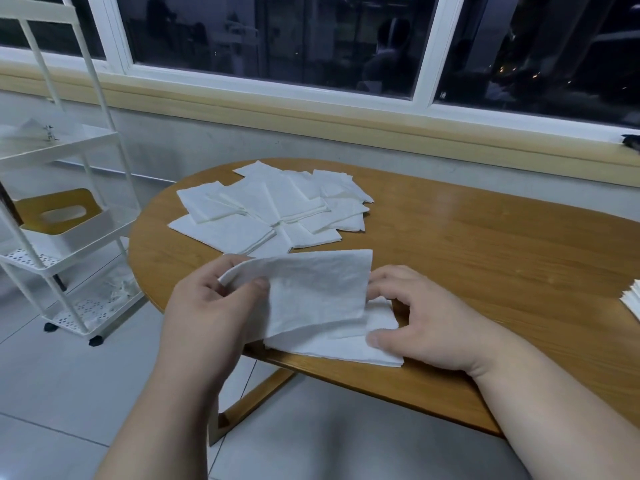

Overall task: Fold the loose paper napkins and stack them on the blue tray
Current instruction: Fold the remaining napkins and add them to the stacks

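The person works at the near edge of the oval wooden tabletop (467,244), and one white paper napkin (318,296) is in the middle of a fold. Its lower layer lies flat on the wood, while the upper flap stands raised and tilts toward the left.

The left hand (207,306) pinches the left edge of this flap. The thumb lies on the front of the paper and the other fingers (211,285) curl behind it, so the gap between them is narrow, only the paper. I judge the flap is held up so that it can be brought over and its edges matched with the layer below.

The right hand (426,323) arches over the right side of the napkin. Its thumb presses the lower layer onto the tabletop and its curved fingers touch the right edge of the flap. This probably keeps the thin paper from sliding while the other hand moves it.

Farther back on the tabletop lies a spread of loose napkins (270,209), overlapping each other and well apart from the hands. At the right border of the view a corner of a white napkin stack (632,301) shows. The blue tray is not in view, so I cannot tell if this stack rests on it.
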The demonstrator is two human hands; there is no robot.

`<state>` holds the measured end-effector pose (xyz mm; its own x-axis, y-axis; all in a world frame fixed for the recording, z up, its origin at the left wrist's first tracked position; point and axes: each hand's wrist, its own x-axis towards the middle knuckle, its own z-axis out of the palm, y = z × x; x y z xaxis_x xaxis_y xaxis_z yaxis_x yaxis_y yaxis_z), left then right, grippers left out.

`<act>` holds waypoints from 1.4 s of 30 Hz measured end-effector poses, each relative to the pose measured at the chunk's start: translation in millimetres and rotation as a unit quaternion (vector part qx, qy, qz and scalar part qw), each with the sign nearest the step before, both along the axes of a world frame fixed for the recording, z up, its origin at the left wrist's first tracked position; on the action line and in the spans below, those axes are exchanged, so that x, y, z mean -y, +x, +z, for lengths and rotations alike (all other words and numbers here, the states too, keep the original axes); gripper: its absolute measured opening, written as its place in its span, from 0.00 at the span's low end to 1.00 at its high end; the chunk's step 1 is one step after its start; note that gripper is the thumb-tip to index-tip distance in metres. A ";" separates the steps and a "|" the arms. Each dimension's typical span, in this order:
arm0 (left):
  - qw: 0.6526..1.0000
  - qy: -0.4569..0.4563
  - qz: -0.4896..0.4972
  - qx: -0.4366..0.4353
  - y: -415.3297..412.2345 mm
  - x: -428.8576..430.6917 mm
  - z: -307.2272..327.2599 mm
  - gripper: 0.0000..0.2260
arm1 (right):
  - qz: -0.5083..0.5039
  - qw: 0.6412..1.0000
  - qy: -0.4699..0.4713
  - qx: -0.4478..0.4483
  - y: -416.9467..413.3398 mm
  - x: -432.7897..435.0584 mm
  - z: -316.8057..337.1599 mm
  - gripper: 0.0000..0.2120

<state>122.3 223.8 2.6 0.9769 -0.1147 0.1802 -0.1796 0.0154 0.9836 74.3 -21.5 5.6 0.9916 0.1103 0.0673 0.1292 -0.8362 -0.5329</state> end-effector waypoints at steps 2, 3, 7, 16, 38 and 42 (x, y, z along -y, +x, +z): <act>1.000 0.008 -0.028 -0.006 1.6 0.0 -2.5 0.07 | -0.001 1.000 0.007 0.005 1.0 0.3 -0.6 0.19; 0.999 0.012 -0.042 -0.010 2.7 0.5 -3.6 0.09 | -0.003 1.000 0.007 0.006 1.5 0.1 -0.7 0.17; 0.998 0.028 -0.056 -0.018 5.7 0.9 -4.8 0.10 | -0.023 0.999 0.020 0.025 3.0 -0.1 -0.9 0.07; 0.984 0.167 -0.065 0.014 0.1 4.1 -3.0 0.11 | -0.034 0.998 0.025 0.055 3.9 1.7 -1.1 0.06; 0.979 0.184 -0.054 0.074 -17.4 12.7 9.7 0.11 | -0.166 0.974 0.100 0.117 -0.1 17.6 3.4 0.11; 0.985 0.160 -0.046 0.038 -15.6 15.1 9.2 0.13 | 0.005 0.962 0.260 0.089 -8.9 -3.3 3.6 0.33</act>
<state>106.7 208.7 11.8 0.9448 -0.2643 0.1937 -0.2661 -0.2736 0.9243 65.5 -18.1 9.2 0.9585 0.0258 0.2841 0.2635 -0.4613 -0.8472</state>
